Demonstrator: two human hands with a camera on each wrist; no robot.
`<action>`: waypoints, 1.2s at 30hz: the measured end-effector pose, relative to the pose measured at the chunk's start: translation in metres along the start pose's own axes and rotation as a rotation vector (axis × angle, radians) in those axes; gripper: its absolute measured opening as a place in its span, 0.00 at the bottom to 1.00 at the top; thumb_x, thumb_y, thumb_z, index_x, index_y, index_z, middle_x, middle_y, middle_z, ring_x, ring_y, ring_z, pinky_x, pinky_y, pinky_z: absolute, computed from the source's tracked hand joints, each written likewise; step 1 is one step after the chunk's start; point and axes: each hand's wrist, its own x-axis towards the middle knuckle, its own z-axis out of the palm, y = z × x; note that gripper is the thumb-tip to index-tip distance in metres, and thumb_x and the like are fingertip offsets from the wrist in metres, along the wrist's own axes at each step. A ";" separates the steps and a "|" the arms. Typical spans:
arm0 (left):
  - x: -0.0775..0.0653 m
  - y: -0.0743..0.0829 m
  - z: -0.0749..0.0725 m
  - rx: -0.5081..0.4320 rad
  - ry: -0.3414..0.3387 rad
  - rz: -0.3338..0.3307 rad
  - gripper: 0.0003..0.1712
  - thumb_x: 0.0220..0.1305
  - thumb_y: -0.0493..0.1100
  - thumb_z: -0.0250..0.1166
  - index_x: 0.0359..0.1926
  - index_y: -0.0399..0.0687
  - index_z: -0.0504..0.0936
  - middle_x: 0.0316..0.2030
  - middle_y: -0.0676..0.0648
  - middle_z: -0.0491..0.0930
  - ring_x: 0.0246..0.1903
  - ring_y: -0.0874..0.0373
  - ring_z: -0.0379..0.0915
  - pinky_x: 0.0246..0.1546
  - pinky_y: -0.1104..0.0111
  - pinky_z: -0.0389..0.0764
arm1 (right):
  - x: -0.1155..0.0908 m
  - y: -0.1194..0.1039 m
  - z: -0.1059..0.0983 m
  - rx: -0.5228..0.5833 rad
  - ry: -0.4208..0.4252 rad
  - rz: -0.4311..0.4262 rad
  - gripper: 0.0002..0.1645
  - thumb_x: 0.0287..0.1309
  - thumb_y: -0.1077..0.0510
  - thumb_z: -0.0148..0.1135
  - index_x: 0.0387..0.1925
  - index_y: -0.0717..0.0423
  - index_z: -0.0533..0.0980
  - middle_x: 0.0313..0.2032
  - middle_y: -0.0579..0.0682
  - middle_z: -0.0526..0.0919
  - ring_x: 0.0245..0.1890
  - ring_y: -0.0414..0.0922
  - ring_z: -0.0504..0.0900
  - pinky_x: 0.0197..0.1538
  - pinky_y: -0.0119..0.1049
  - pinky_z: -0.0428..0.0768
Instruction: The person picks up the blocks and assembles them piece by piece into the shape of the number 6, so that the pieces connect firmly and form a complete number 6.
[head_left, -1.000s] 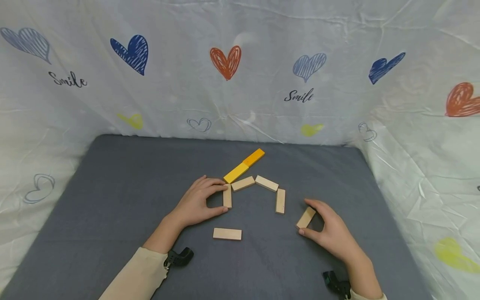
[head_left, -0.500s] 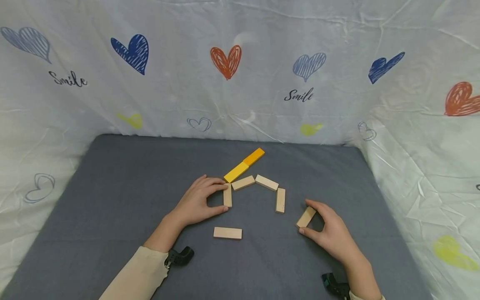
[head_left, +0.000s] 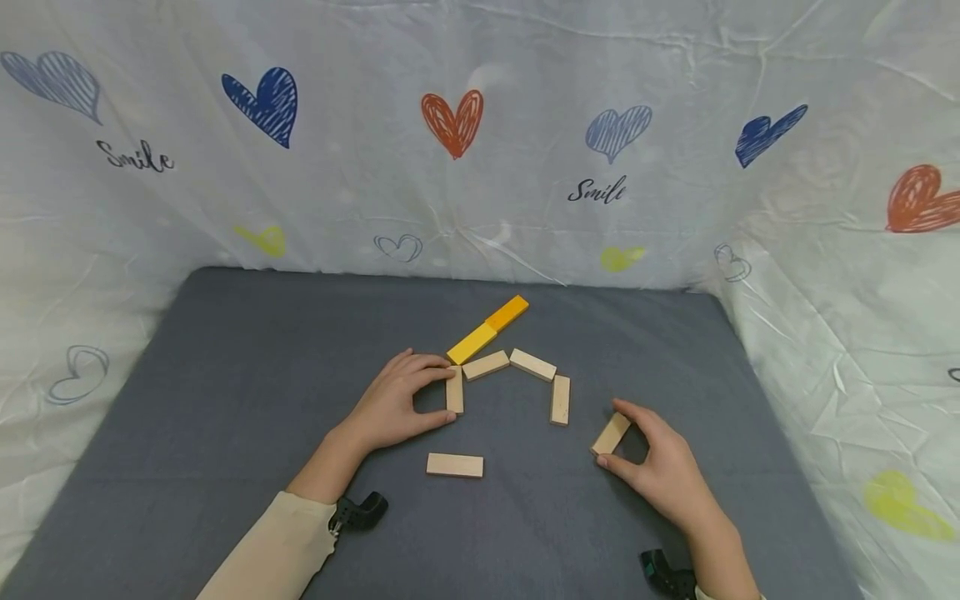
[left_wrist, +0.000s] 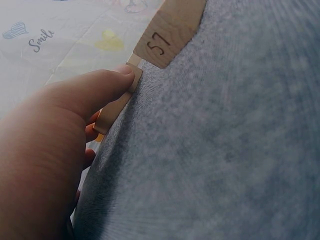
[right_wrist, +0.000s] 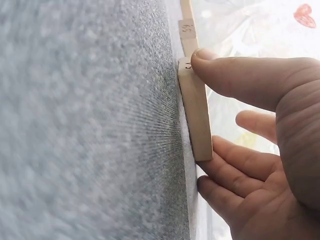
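Note:
My left hand [head_left: 396, 402] holds a plain wooden block [head_left: 455, 393] by its two ends, thumb at the near end and fingers at the far one. At the right, my right hand [head_left: 666, 467] pinches another wooden block [head_left: 612, 433] that lies slanted, its thumb [right_wrist: 235, 72] on the numbered end. Two more wooden blocks, a left one [head_left: 486, 365] and a right one [head_left: 533, 365], form a peak between the left block and an upright-running block [head_left: 560, 400]. A yellow block [head_left: 472, 343] and an orange block [head_left: 507, 312] run diagonally up from the left corner.
A loose wooden block [head_left: 455, 466] lies crosswise nearer the front; its end, marked 57, shows large in the left wrist view. Dark grey cloth [head_left: 300, 333] covers the table. A white curtain [head_left: 525, 50] printed with hearts hangs behind and at the sides.

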 end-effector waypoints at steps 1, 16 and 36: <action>0.000 0.000 0.000 -0.001 0.000 0.000 0.38 0.64 0.60 0.81 0.71 0.53 0.84 0.69 0.51 0.79 0.72 0.49 0.71 0.86 0.50 0.49 | -0.001 -0.001 0.000 -0.003 0.003 0.000 0.51 0.53 0.54 0.89 0.75 0.60 0.74 0.70 0.62 0.79 0.71 0.65 0.76 0.71 0.68 0.75; 0.000 0.000 0.000 -0.002 -0.002 0.003 0.38 0.65 0.60 0.81 0.71 0.52 0.84 0.69 0.50 0.79 0.72 0.49 0.71 0.86 0.50 0.49 | -0.007 -0.008 0.005 0.004 0.031 0.021 0.52 0.52 0.53 0.90 0.75 0.60 0.74 0.68 0.61 0.81 0.69 0.63 0.78 0.71 0.66 0.76; 0.000 -0.002 0.000 0.004 0.000 0.006 0.38 0.65 0.61 0.81 0.71 0.53 0.84 0.70 0.51 0.78 0.73 0.49 0.71 0.86 0.49 0.49 | -0.006 -0.035 0.022 0.050 0.049 0.022 0.55 0.51 0.51 0.90 0.77 0.57 0.73 0.65 0.56 0.84 0.68 0.60 0.81 0.70 0.66 0.78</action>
